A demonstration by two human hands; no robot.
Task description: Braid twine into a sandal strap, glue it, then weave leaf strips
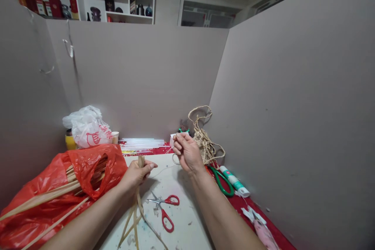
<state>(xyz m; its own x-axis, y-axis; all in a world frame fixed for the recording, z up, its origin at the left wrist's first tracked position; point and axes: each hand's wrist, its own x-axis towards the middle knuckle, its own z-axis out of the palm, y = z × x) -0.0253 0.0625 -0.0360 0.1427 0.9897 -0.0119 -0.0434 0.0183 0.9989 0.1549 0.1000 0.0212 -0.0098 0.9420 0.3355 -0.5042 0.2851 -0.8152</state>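
My left hand (139, 172) is closed round a bundle of tan plant strips (135, 222), whose short ends stick up above the fist and whose long tails hang down over the white board (187, 218). Raised to the right of it, my right hand (186, 150) pinches something thin; a fine thread seems to run between the two hands. Red-handled scissors (164, 205) lie partly open on the board below the hands. Behind my right hand is a heap of braided straw cord (205, 144).
At left, a red plastic bag (114, 164) holds more strips, with a white bag (88, 127), yellow jar (70, 140) and paper cup (115, 137) behind. Clear sticks (143, 144) lie at the back. Green-handled scissors (224, 183) and a white-green tube (234, 181) lie right. Grey partitions surround the table.
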